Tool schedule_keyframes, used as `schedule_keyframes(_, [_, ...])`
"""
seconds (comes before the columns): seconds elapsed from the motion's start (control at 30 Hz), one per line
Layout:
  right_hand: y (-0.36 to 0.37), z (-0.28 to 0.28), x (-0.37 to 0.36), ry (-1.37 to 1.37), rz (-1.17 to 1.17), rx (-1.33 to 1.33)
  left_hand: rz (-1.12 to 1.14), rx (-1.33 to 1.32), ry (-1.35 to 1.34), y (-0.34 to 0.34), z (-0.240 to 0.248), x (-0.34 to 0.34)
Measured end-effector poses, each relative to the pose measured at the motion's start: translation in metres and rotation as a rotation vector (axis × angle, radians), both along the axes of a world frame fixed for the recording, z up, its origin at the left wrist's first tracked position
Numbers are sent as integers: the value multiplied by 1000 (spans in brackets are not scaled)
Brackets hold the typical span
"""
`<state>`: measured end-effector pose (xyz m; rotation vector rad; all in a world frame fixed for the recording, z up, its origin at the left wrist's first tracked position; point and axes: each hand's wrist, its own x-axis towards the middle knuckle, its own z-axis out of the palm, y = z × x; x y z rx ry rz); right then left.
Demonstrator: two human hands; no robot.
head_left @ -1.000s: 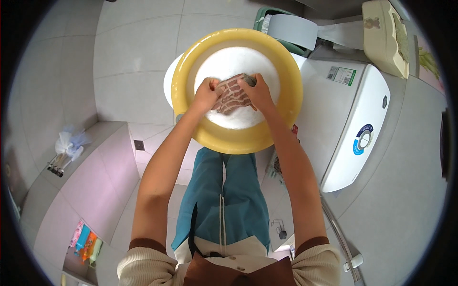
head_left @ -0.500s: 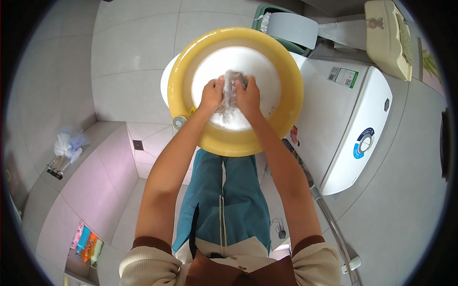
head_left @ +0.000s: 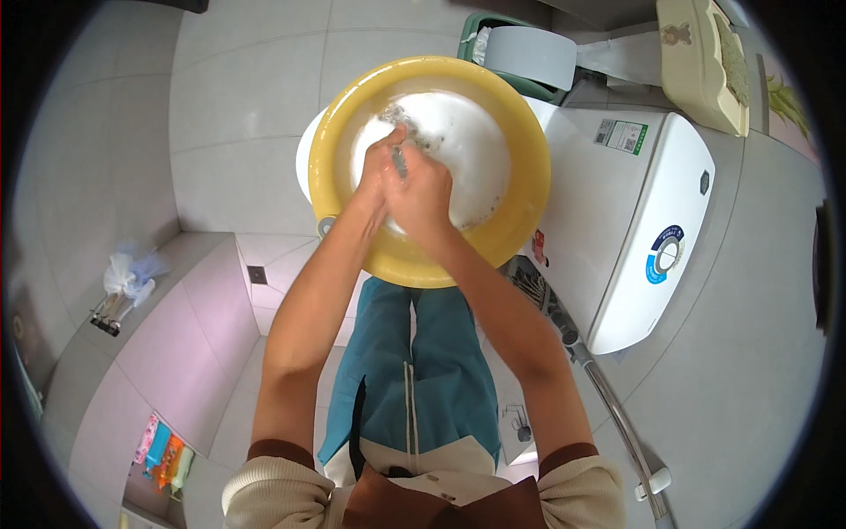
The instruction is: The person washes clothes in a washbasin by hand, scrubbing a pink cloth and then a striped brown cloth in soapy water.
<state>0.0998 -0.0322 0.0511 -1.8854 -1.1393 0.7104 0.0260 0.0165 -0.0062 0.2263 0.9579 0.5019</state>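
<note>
Left hand [head_left: 374, 175]: closed on the cloth [head_left: 399, 163].
Right hand [head_left: 420, 190]: curled tight round it, pressed against the left.
Cloth: mostly hidden, a grey bit showing between the hands, over the basin [head_left: 533, 176].
Suds [head_left: 478, 154]: white, inside the basin, dark specks [head_left: 491, 212] toward the right.

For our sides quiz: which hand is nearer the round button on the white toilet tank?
Right. The right hand is left of the round button, over the yellow basin; the left hand lies farther left.
</note>
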Motion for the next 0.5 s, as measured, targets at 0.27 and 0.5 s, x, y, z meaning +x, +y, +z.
schedule_keyframes(0.27, [1, 5, 2, -112, 23, -48, 41, -7, 132, -6, 28, 9])
schedule_keyframes(0.5, [10, -32, 54, 162, -107, -291, -86, -81, 133, -19, 45, 10])
